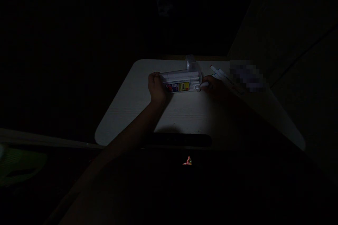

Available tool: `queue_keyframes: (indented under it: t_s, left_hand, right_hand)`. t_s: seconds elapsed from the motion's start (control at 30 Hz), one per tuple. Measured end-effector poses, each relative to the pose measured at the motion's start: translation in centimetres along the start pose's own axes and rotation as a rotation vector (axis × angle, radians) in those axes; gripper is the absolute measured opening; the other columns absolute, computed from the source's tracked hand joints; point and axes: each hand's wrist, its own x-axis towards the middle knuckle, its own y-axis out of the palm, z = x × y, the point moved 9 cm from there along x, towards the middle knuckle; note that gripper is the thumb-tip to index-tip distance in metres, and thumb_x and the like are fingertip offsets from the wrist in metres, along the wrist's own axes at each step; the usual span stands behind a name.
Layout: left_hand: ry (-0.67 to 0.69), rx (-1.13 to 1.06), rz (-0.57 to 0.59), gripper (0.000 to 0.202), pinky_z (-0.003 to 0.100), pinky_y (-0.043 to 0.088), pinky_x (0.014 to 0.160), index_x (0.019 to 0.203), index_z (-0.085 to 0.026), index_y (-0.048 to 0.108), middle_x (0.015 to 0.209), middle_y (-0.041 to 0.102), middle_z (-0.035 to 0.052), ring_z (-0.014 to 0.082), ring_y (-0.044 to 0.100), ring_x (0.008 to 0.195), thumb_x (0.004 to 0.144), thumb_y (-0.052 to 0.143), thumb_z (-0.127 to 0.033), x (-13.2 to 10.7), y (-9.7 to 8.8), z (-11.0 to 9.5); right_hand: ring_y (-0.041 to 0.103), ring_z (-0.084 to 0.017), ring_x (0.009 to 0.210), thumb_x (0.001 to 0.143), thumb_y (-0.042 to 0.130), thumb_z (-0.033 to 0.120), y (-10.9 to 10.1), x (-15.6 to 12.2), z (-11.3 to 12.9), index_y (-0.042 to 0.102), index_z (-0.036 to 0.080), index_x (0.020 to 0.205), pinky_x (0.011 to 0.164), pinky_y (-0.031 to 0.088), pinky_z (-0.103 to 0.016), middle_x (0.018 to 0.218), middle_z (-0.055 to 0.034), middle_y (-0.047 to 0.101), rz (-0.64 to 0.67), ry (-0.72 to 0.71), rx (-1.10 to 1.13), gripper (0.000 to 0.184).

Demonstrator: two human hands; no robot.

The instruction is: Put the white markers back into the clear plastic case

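A clear plastic marker case [177,87] with a colourful label lies on its side, with several white markers inside. My left hand [156,87] is wrapped round its left end. Its clear lid [192,64] stands open at the right end. By that opening, my right hand [216,88] pinches a white marker [204,84], whose tip is close to the case's mouth. Shadow hides part of my right fingers. Beyond my right hand, several loose white markers [221,74] lie in a small group.
The white wood-grain table [124,112] has rounded corners and a dark slot [182,140] along its near edge. A pixelated object [247,76] lies at the right rear. Something green [22,165] shows at the lower left. The surroundings are very dark.
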Motion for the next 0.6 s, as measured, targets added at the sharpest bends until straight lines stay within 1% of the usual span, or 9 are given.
queue_keyframes:
  t_s: [0.1, 0.17, 0.3, 0.37, 0.47, 0.53, 0.6]
  left_hand:
    - [-0.023, -0.014, 0.011, 0.034, 0.032, 0.048, 0.081, 0.091, -0.022, 0.059, 0.091, 0.059, 0.0062, 0.0196, 0.058, 0.088, 0.090, 0.058, -0.055, -0.3, 0.3, -0.3]
    - [-0.039, -0.014, 0.010, 0.032, 0.032, 0.048, 0.080, 0.092, -0.021, 0.059, 0.089, 0.058, 0.0053, 0.0191, 0.058, 0.086, 0.091, 0.059, -0.053, -0.4, 0.3, -0.5]
    - [-0.025, -0.010, -0.030, 0.029, 0.031, 0.048, 0.084, 0.089, -0.021, 0.058, 0.089, 0.059, 0.0044, 0.0188, 0.058, 0.090, 0.091, 0.060, -0.050, -0.5, 0.0, -0.8]
    - [-0.030, -0.031, -0.014, 0.032, 0.031, 0.048, 0.084, 0.090, -0.021, 0.057, 0.089, 0.058, 0.0045, 0.0191, 0.058, 0.093, 0.091, 0.060, -0.053, -0.4, 0.1, -0.6]
    - [-0.026, -0.057, 0.018, 0.036, 0.030, 0.048, 0.085, 0.092, -0.021, 0.057, 0.093, 0.058, 0.0054, 0.0195, 0.059, 0.098, 0.090, 0.060, -0.057, -0.2, 0.4, -0.3]
    - [-0.024, -0.055, 0.012, 0.035, 0.030, 0.048, 0.086, 0.092, -0.022, 0.057, 0.094, 0.059, 0.0056, 0.0195, 0.059, 0.099, 0.089, 0.060, -0.056, -0.1, 0.3, -0.2]
    - [-0.029, -0.040, -0.015, 0.033, 0.030, 0.048, 0.086, 0.091, -0.022, 0.058, 0.094, 0.059, 0.0055, 0.0196, 0.059, 0.097, 0.089, 0.060, -0.054, -0.1, 0.0, -0.1]
  right_hand:
    - [0.066, -0.020, 0.077, 0.085, 0.065, 0.057, -0.3, -0.1, -0.1, 0.066, 0.020, 0.100, 0.067, 0.049, -0.029, 0.091, -0.0072, 0.076, -0.015, 0.001, -0.008, 0.040]
    - [0.067, -0.020, 0.079, 0.086, 0.063, 0.058, -0.8, -0.1, -0.2, 0.069, 0.018, 0.100, 0.069, 0.049, -0.029, 0.093, -0.0075, 0.076, -0.030, 0.012, -0.036, 0.042]
    - [0.069, -0.020, 0.084, 0.089, 0.062, 0.044, -1.9, -0.3, -0.5, 0.073, 0.018, 0.103, 0.075, 0.051, -0.031, 0.098, -0.0081, 0.077, -0.042, 0.051, -0.145, 0.032]
    - [0.070, -0.023, 0.095, 0.090, 0.061, 0.040, -2.3, -0.3, -0.1, 0.074, 0.018, 0.105, 0.083, 0.052, -0.033, 0.106, -0.0096, 0.077, -0.053, 0.028, -0.212, 0.031]
    - [0.068, -0.027, 0.112, 0.091, 0.058, 0.038, -1.5, -0.2, 1.1, 0.074, 0.015, 0.113, 0.097, 0.050, -0.038, 0.119, -0.0122, 0.075, -0.021, -0.054, -0.293, 0.035]
    - [0.067, -0.027, 0.115, 0.092, 0.055, 0.035, -0.7, -0.1, 1.6, 0.073, 0.014, 0.118, 0.102, 0.048, -0.040, 0.122, -0.0125, 0.075, 0.024, -0.096, -0.319, 0.038]
    - [0.067, -0.027, 0.115, 0.093, 0.054, 0.034, -0.7, -0.1, 1.7, 0.074, 0.016, 0.119, 0.103, 0.047, -0.040, 0.121, -0.0112, 0.075, 0.048, -0.103, -0.328, 0.037]
